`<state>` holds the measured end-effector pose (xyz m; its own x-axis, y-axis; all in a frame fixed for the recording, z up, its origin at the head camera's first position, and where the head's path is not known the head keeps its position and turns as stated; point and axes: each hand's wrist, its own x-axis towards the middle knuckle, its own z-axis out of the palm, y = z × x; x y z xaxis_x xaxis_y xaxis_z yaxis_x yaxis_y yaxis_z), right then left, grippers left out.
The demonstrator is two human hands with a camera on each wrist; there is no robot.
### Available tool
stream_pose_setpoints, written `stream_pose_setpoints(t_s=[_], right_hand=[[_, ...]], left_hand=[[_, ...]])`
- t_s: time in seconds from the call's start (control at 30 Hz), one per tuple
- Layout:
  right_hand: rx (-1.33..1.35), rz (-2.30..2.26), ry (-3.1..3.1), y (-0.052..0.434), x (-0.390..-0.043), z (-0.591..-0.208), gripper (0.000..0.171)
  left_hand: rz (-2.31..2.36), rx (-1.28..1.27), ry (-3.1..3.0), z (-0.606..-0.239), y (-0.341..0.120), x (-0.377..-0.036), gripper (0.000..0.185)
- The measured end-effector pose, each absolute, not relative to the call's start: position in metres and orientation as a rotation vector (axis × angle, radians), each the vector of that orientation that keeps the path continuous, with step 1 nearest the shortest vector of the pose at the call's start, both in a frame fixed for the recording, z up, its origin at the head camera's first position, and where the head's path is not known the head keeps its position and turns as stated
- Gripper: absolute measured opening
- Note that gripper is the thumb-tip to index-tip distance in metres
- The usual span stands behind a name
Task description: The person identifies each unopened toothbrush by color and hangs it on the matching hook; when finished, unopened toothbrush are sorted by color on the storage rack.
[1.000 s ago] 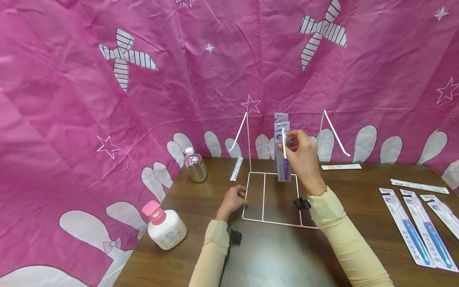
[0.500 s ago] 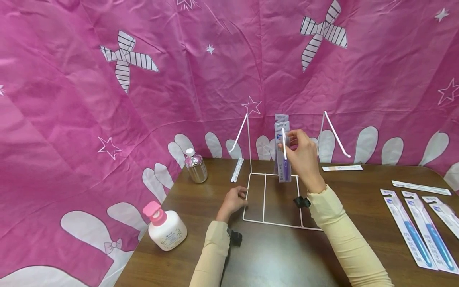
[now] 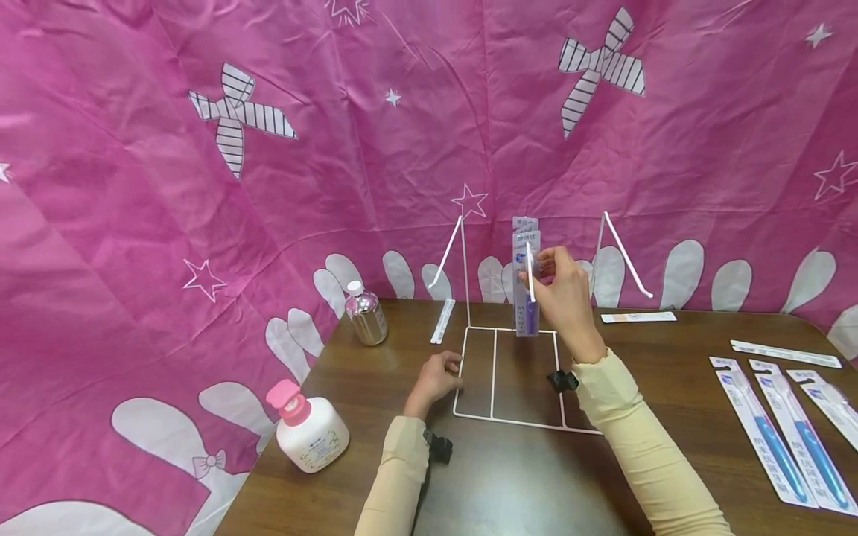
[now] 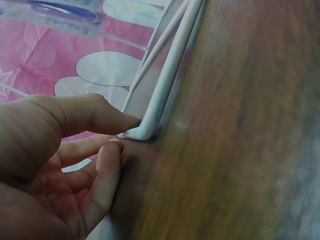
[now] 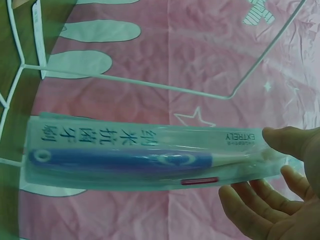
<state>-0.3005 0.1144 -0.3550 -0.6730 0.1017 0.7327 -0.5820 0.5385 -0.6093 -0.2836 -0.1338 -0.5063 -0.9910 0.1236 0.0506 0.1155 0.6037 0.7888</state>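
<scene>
A packaged toothbrush (image 3: 527,321) with a purple handle hangs upright at the middle hook (image 3: 530,275) of a white wire rack (image 3: 494,376). My right hand (image 3: 564,294) pinches its upper part, thumb on one edge and fingers on the other. In the right wrist view the clear toothbrush pack (image 5: 125,161) shows its full length. Another pack (image 3: 526,222) hangs behind it, mostly hidden. Down at the table, my left hand (image 3: 434,380) holds the rack's left base. The left wrist view has thumb and fingertips pinching the base corner of the rack (image 4: 167,75).
Several toothbrush packs with blue handles (image 3: 780,447) lie at the right. A pink-topped pump bottle (image 3: 313,435) and a silver bottle (image 3: 366,316) stand at the left. Thin white packets (image 3: 639,317) lie near the pink curtain (image 3: 335,149). Two side hooks (image 3: 626,257) jut forward.
The front toothbrush pack's lower end has swung slightly left and back, lining up more with the pack behind. The head view has tilted a little. Both hands keep their grip.
</scene>
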Motion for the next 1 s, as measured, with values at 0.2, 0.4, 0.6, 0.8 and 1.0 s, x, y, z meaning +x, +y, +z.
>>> stream_pose_setpoints(t_s=[0.2,0.4,0.6,0.8,1.0], right_hand=[[0.344,1.184,-2.085,0.122,-0.298,-0.366,0.034],[0.340,1.159,-2.147,0.136,-0.296,-0.376,0.030],[0.327,1.079,-2.257,0.161,-0.294,-0.391,0.031],[0.305,1.005,-2.328,0.194,-0.291,-0.406,0.030],[0.251,0.943,-2.349,0.230,-0.283,-0.421,0.030]], left_hand=[[1.371,0.205,2.797,-0.510,-0.131,-0.284,0.047],[1.390,0.210,2.782,-0.507,-0.132,-0.284,0.047],[1.385,0.204,2.784,-0.505,-0.134,-0.287,0.047],[1.378,0.219,2.805,-0.503,-0.135,-0.288,0.048],[1.362,0.218,2.802,-0.505,-0.133,-0.287,0.048]])
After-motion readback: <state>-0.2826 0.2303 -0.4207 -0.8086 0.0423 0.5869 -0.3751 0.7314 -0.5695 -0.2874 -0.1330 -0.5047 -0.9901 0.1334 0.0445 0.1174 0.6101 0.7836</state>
